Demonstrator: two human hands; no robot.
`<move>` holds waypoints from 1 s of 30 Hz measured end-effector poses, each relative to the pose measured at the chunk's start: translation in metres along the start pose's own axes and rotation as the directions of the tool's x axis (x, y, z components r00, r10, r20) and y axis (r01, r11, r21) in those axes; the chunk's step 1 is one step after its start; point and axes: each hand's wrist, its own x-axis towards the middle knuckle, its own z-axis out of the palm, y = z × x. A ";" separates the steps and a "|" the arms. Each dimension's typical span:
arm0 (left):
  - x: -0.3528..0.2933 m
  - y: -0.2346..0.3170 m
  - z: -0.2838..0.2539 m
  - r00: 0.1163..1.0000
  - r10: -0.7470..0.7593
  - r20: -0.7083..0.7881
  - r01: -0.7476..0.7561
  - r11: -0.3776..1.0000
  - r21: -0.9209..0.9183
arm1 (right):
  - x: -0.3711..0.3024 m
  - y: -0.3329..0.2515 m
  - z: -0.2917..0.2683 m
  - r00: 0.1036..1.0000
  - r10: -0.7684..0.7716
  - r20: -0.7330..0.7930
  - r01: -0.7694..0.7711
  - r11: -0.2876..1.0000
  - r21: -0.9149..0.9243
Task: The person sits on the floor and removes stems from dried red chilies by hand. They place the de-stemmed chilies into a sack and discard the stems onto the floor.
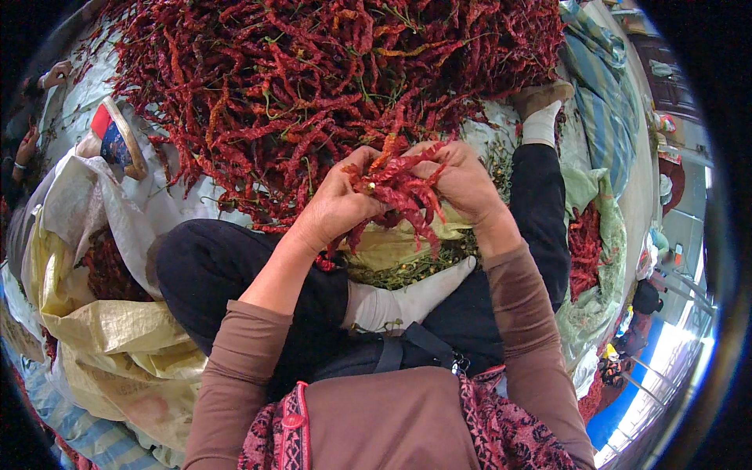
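Note:
A bunch of dried red chili peppers is held up between my two hands, above my lap. My left hand wraps round its left side, thumb pointing inward. On the other side, the fingers of my right hand are closed on the bunch's upper right part; the exact pinch is partly hidden. Just beyond my hands lies a large heap of dried red chilies with some pale green stems. Below the bunch, between my legs, greenish stems and scraps lie beside a yellow woven sack.
An open white and yellow sack with chilies inside stands at left. A pale green sack of chilies is beside my right leg. Striped blue sheeting runs along the right. Another person's hand shows at far left.

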 end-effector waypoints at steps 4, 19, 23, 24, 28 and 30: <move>0.000 -0.008 -0.003 0.999 0.045 0.022 -0.049 0.972 0.230 | -0.001 0.001 0.004 0.993 -0.095 0.076 0.099 0.993 -0.059; 0.000 0.002 -0.002 0.987 -0.055 0.151 0.035 0.991 0.131 | -0.002 0.061 -0.007 0.946 -0.042 0.321 -0.228 0.618 0.753; -0.003 -0.005 -0.007 0.990 -0.141 -0.001 0.140 0.982 -0.125 | -0.008 0.035 -0.020 0.988 -0.029 0.154 -0.061 0.834 0.549; -0.003 -0.004 -0.007 0.983 -0.169 -0.064 0.157 0.974 -0.165 | -0.012 0.031 -0.024 0.986 -0.116 0.122 0.051 0.898 0.437; 0.004 0.000 -0.007 0.985 -0.171 -0.034 0.160 0.964 -0.211 | -0.028 0.019 -0.006 0.952 -0.245 0.186 0.143 0.888 0.436; 0.003 -0.005 -0.012 0.979 -0.169 -0.111 0.150 0.976 -0.159 | -0.030 0.014 0.020 0.989 -0.128 0.077 0.099 0.950 0.297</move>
